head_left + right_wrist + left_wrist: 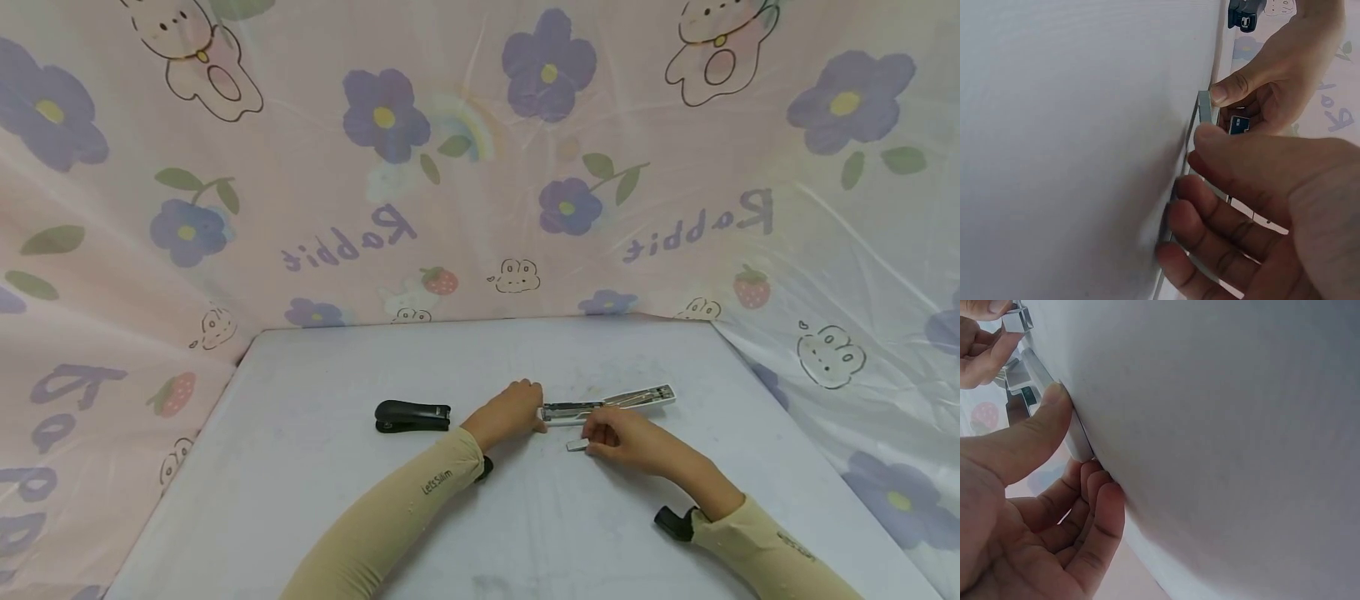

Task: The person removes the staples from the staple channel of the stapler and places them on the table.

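Left hand (pixel 510 412) grips left end of opened stapler (pixel 607 402). Right hand (pixel 630 439) pinches small metal strip (pixel 577 446), probably staples, just in front of stapler; black device (pixel 412 416) lies left of it. Slack pinch could drop strip, breaking it.

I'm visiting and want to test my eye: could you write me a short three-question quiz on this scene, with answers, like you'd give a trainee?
1. True or false: the left hand grips the open stapler.
2. What does the right hand pinch?
3. Fill in the blank: the object lying on the table to the left of both hands is coloured ____.

Key: 1. True. 2. A small silver strip. 3. Black.
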Tool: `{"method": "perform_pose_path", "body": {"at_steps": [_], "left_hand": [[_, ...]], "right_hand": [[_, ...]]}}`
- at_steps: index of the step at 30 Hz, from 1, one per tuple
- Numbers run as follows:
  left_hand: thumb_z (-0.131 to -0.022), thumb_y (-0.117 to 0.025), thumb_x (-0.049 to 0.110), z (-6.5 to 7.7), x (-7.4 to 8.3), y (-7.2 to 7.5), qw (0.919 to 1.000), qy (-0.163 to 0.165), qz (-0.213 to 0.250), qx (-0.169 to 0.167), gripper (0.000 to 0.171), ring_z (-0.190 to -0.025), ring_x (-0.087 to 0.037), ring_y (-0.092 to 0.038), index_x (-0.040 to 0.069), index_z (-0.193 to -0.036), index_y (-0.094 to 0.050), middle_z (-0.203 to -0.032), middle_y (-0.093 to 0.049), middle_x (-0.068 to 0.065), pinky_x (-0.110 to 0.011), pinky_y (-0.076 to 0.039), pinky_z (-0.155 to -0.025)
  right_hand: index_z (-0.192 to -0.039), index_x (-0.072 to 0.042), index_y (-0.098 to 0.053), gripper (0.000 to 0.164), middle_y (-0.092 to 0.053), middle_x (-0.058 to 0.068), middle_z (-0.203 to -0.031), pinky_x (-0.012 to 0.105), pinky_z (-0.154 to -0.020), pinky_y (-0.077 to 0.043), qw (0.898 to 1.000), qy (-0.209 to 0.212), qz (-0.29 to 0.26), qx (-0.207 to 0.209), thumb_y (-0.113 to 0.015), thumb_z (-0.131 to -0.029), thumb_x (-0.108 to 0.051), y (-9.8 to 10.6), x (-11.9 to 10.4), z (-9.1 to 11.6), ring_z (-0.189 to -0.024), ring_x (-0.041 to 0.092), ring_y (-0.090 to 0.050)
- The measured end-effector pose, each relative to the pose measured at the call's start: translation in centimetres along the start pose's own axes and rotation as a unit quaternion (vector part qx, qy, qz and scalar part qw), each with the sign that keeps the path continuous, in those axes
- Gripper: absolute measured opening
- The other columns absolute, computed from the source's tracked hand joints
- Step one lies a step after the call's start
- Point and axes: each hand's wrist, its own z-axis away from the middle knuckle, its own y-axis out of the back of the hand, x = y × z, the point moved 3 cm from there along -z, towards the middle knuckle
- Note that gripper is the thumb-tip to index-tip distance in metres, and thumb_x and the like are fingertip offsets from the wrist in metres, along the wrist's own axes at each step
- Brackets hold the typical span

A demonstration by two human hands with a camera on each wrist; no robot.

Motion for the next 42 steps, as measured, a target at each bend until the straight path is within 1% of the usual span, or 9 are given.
{"method": "perform_pose_path", "body": {"at_steps": [6, 11, 17, 21, 25, 30, 34, 39, 42], "left_hand": [[-0.095, -0.085, 0.03, 0.1, -0.4, 0.0, 0.9987, 0.01, 0.049, -0.003, 0.038, -0.104, -0.018, -0.064, 0.006, -0.12, -0.069, -0.112, -0.068, -0.005, -0.03, -0.053, -0.094], [-0.095, -0.086, 0.031, 0.6, -0.8, 0.1, 0.9973, -0.002, 0.073, 0.01, 0.039, -0.101, -0.015, -0.062, 0.007, -0.12, -0.069, -0.111, -0.066, -0.003, -0.028, -0.053, -0.093], [-0.096, -0.084, 0.033, 2.0, -2.0, 0.7, 0.9954, -0.014, 0.09, 0.032, 0.038, -0.096, -0.012, -0.06, 0.008, -0.119, -0.068, -0.108, -0.063, 0.0, -0.028, -0.053, -0.09], [-0.1, -0.08, 0.035, 3.1, -2.8, 1.5, 0.9954, -0.024, 0.083, 0.041, 0.038, -0.106, -0.015, -0.063, 0.008, -0.124, -0.07, -0.115, -0.065, -0.001, -0.03, -0.054, -0.096], [-0.102, -0.077, 0.033, 4.6, -3.6, 2.7, 0.9945, -0.039, 0.08, 0.055, 0.039, -0.115, -0.019, -0.063, 0.007, -0.129, -0.069, -0.121, -0.065, -0.004, -0.034, -0.054, -0.101], [-0.103, -0.077, 0.03, 6.6, -5.2, 4.0, 0.991, -0.044, 0.099, 0.079, 0.038, -0.119, -0.024, -0.062, 0.005, -0.13, -0.068, -0.123, -0.064, -0.006, -0.04, -0.053, -0.104], [-0.103, -0.076, 0.029, 8.1, -6.7, 4.8, 0.9883, -0.042, 0.112, 0.094, 0.039, -0.122, -0.026, -0.061, 0.004, -0.131, -0.067, -0.125, -0.064, -0.008, -0.043, -0.053, -0.105], [-0.102, -0.077, 0.03, 9.8, -9.0, 5.3, 0.986, -0.03, 0.125, 0.107, 0.039, -0.125, -0.028, -0.06, 0.005, -0.131, -0.067, -0.129, -0.064, -0.011, -0.044, -0.052, -0.107], [-0.102, -0.077, 0.031, 10.9, -10.7, 5.5, 0.9848, -0.028, 0.128, 0.114, 0.04, -0.126, -0.029, -0.059, 0.006, -0.131, -0.067, -0.131, -0.064, -0.012, -0.045, -0.051, -0.108]], "right_hand": [[-0.106, -0.01, -0.072, 0.014, -0.063, -0.01, -0.089, 0.027, -0.07, -0.053, 1.0, 0.0, 0.008, 0.0, -0.082, -0.096, -0.011, 0.0, -0.2, -0.1, -0.078, 0.003, -0.057], [-0.104, -0.011, -0.072, 0.011, -0.064, -0.01, -0.089, 0.027, -0.07, -0.053, 1.0, 0.007, 0.015, 0.007, -0.081, -0.097, -0.012, 0.0, -0.6, -0.3, -0.078, 0.002, -0.058], [-0.104, -0.015, -0.072, 0.008, -0.065, -0.012, -0.09, 0.027, -0.07, -0.053, 0.999, 0.019, 0.038, 0.03, -0.079, -0.1, -0.017, 0.0, -1.5, -1.1, -0.079, 0.001, -0.058], [-0.106, -0.015, -0.072, 0.008, -0.063, -0.012, -0.091, 0.027, -0.07, -0.052, 0.998, 0.025, 0.046, 0.04, -0.078, -0.102, -0.019, -0.2, -2.1, -1.9, -0.08, 0.003, -0.057], [-0.109, -0.013, -0.072, 0.011, -0.063, -0.012, -0.093, 0.029, -0.073, -0.052, 0.997, 0.039, 0.047, 0.053, -0.078, -0.101, -0.017, -0.4, -3.0, -2.8, -0.083, 0.005, -0.057], [-0.113, -0.011, -0.072, 0.017, -0.068, -0.009, -0.1, 0.03, -0.078, -0.055, 0.995, 0.051, 0.046, 0.07, -0.08, -0.099, -0.017, -0.9, -3.8, -4.1, -0.088, 0.006, -0.061], [-0.116, -0.009, -0.071, 0.02, -0.071, -0.001, -0.106, 0.034, -0.084, -0.057, 0.993, 0.073, 0.039, 0.081, -0.08, -0.1, -0.017, -1.4, -4.2, -5.1, -0.093, 0.012, -0.066], [-0.118, -0.003, -0.069, 0.025, -0.071, 0.008, -0.108, 0.036, -0.086, -0.058, 0.991, 0.093, 0.027, 0.096, -0.08, -0.099, -0.013, -2.0, -4.9, -6.3, -0.094, 0.022, -0.066], [-0.119, -0.002, -0.069, 0.026, -0.07, 0.012, -0.11, 0.039, -0.086, -0.058, 0.99, 0.102, 0.019, 0.101, -0.081, -0.098, -0.012, -2.4, -5.5, -6.9, -0.096, 0.028, -0.066]]}}
